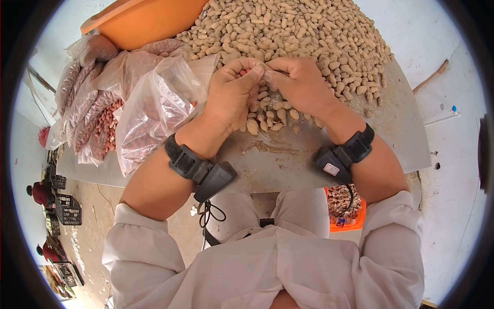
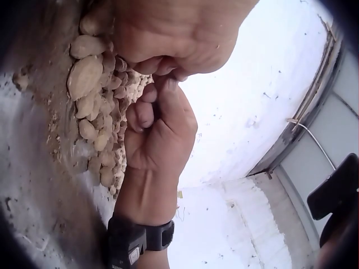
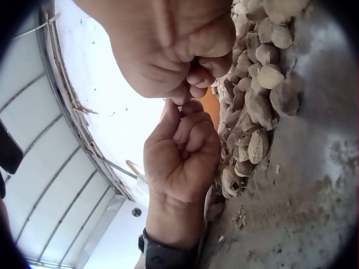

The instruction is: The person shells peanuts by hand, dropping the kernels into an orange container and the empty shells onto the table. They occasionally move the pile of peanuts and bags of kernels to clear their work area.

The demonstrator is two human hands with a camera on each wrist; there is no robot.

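Observation:
Fingertip to fingertip, the left hand [image 1: 231, 92] and right hand [image 1: 303, 87] meet above the near edge of a heap of unshelled peanuts [image 1: 288, 31]. Both pinch a small peanut between them, mostly covered by the fingers. Reddish kernels [image 1: 244, 72] show in the left hand's curled fingers. In the left wrist view the right hand [image 2: 160, 137] has its other fingers curled in, below the left hand [image 2: 179, 33]. The right wrist view has the right hand [image 3: 168, 45] above the left hand [image 3: 182, 162]. Loose peanuts [image 3: 261, 109] lie beside them.
An orange basin [image 1: 149, 23] stands at the back left. Plastic bags of red kernels [image 1: 105, 123] and a clear bag [image 1: 154, 110] lie left of the hands. Below the metal table's edge [image 1: 267, 180] is an orange crate [image 1: 360, 221] with shells. People sit beside black crates at far left.

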